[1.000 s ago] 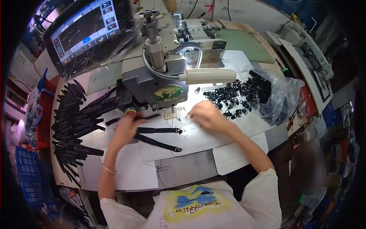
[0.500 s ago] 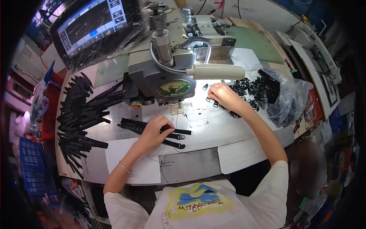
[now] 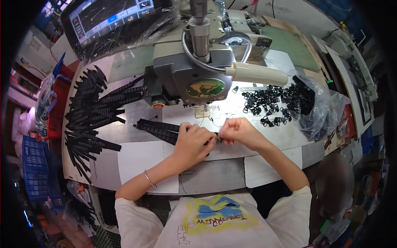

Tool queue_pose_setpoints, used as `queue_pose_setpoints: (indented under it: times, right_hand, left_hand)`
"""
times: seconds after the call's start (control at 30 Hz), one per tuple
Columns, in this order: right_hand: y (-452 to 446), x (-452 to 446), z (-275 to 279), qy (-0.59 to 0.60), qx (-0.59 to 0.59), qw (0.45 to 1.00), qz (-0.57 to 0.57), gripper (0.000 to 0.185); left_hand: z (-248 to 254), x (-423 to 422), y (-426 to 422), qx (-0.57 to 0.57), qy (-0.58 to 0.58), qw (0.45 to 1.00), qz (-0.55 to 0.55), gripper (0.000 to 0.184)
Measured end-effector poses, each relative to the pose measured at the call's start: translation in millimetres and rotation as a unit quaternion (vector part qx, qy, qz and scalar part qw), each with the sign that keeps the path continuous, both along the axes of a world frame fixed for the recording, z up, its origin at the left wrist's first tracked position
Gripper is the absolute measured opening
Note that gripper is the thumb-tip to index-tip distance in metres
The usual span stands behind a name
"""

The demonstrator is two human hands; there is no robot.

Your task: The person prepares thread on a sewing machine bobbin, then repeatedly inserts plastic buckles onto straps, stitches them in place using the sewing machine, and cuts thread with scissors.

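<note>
My left hand (image 3: 195,142) is closed in a pinch on the end of a black strap, over the front middle of the table. Close to its right, my right hand (image 3: 237,133) pinches a small dark buckle at the strap's end; the fingers hide most of it. Black straps (image 3: 159,129) extend leftward from under my left hand. The sewing machine head (image 3: 198,78) stands just behind both hands. Right of it lies a pile of small black buckles (image 3: 269,101). A heap of black webbing strips (image 3: 89,111) spreads over the table's left side.
A screen (image 3: 111,20) wrapped in clear plastic stands at the back left. The lamp (image 3: 259,74) reaches out right of the machine head. A clear plastic bag (image 3: 324,111) lies at the right. White paper sheets (image 3: 144,165) cover parts of the front edge.
My right hand has left the buckle pile and come back beside my left hand. My left hand has moved slightly right with the strap. The camera view has shifted.
</note>
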State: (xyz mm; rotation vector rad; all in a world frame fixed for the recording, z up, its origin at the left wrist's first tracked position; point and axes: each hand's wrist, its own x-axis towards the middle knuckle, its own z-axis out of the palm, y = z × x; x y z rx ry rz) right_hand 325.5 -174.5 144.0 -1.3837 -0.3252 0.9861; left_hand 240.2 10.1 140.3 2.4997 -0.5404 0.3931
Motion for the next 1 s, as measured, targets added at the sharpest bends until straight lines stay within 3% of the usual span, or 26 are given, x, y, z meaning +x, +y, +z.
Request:
queue_pose_setpoints:
  times: [0.1, 0.3, 0.4, 0.47, 0.6, 0.67, 0.77, 0.87, 1.0]
  right_hand:
    - [-3, -24, -2, 0.062, -0.006, 0.996, 0.067, 0.011]
    - [-3, -48, -12, 0.145, 0.016, 0.989, 0.016, 0.014]
    - [-3, -47, -5, 0.132, 0.021, 0.99, 0.035, 0.013]
    - [-3, -50, 1, 0.06, 0.013, 0.996, 0.067, 0.012]
    - [-7, -54, -4, 0.008, 0.004, 0.995, 0.103, 0.011]
    - [-8, -48, -5, 0.024, -0.013, 0.999, 0.033, 0.011]
    - [-8, -34, -15, 0.004, -0.017, 0.998, -0.067, 0.013]
    - [-6, -23, -16, -0.021, -0.024, 0.991, -0.128, 0.013]
    - [0, -24, -23, -0.054, -0.008, 0.983, -0.176, 0.012]
  left_hand:
    - [0, -19, 0, -0.025, 0.032, 0.999, -0.031, 0.013]
    - [4, -43, -1, -0.058, 0.095, 0.993, -0.047, 0.017]
    - [-1, -46, 1, -0.041, 0.089, 0.994, -0.048, 0.016]
    - [7, -44, 3, -0.023, 0.086, 0.994, -0.056, 0.015]
    - [14, -30, 11, -0.001, 0.104, 0.987, -0.125, 0.014]
    - [7, -8, 21, -0.053, 0.131, 0.982, -0.126, 0.013]
    - [2, 18, 18, -0.055, 0.093, 0.994, -0.023, 0.015]
    - [-14, 29, 14, -0.01, 0.086, 0.996, -0.025, 0.017]
    - [-17, 35, 15, -0.062, 0.118, 0.991, -0.017, 0.017]
